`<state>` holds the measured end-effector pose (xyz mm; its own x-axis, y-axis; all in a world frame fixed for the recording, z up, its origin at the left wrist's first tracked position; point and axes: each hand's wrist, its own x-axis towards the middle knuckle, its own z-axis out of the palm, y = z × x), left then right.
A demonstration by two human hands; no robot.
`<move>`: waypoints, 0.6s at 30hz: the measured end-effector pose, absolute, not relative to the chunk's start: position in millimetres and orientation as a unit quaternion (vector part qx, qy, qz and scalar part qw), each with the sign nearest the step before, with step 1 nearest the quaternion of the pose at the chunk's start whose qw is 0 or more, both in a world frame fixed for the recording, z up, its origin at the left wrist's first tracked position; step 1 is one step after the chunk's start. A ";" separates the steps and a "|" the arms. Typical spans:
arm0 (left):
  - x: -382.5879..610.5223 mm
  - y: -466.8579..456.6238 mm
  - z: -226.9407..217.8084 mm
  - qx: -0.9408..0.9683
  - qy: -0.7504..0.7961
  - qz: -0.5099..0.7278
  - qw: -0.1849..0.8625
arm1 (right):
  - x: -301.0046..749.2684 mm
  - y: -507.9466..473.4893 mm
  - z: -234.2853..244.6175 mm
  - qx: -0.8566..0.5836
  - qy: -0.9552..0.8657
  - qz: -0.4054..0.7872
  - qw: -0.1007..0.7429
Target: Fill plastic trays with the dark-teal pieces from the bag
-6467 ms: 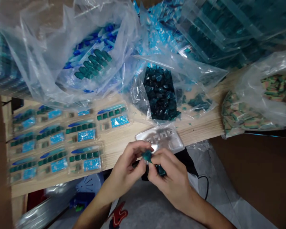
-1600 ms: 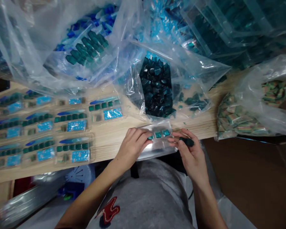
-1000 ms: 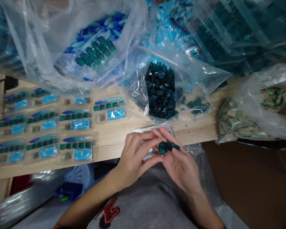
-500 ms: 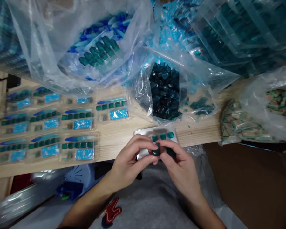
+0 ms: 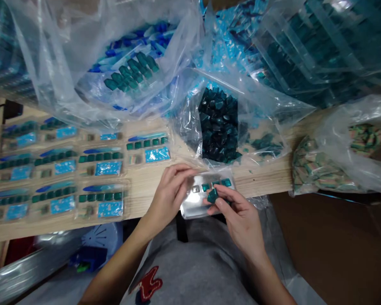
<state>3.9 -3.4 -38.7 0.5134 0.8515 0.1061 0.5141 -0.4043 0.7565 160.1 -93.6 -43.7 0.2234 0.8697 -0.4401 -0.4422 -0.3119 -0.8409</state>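
Observation:
A shiny metal plate [image 5: 192, 209] with square slots lies at the table's front edge. Teal square pieces [image 5: 225, 182] fill slots in its upper row, and the leftmost slot [image 5: 195, 189] shows pale. My right hand [image 5: 241, 214] pinches a small teal faceted plastic piece [image 5: 212, 195] over the plate; something dark teal is partly hidden behind its fingers. At the plate's left edge is my left hand [image 5: 169, 195], fingers stretched and apart, nothing visible in it. Whether its fingertips touch the plate I cannot tell.
Clear packs [image 5: 109, 199] with blue sticks, teal pieces and printed sachets lie in rows at left. Behind the plate, an open bag [image 5: 219, 127] holds dark teal pieces. Bags of blue sticks [image 5: 165, 36] and striped pieces [image 5: 324, 165] stand around. A cardboard box [image 5: 330, 241] is at right.
My left hand has come away from the teal piece and moved left and up to the plate's edge. The right hand keeps the piece, uncovering more of the plate.

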 end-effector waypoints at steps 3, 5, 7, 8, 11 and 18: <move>6.7 -15.6 -25.9 0.768 0.382 0.224 0.463 | 156.6 -91.1 -38.4 -0.582 -0.227 0.556 0.548; 8.4 -22.7 -20.6 0.746 0.381 0.234 0.494 | 154.7 -91.0 -35.7 -0.599 -0.264 0.529 0.539; 8.8 -25.7 -19.0 0.716 0.390 0.248 0.523 | 155.5 -91.7 -34.2 -0.611 -0.317 0.498 0.528; 8.5 -25.8 -19.0 0.696 0.391 0.250 0.548 | 157.1 -92.0 -33.7 -0.612 -0.346 0.485 0.520; 6.7 -24.3 -18.8 0.627 0.381 0.239 0.636 | 164.3 -91.9 -31.7 -0.588 -0.407 0.488 0.500; -2.2 -40.9 -22.1 0.600 0.400 0.199 0.664 | 158.4 -94.6 -34.3 -0.535 -0.379 0.551 0.517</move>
<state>-2.2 -40.9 -22.1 0.6007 0.7438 -0.2931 0.2168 0.2014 0.9552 158.4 -94.6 -34.3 0.1066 0.9745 -0.1976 -0.1646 -0.1787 -0.9700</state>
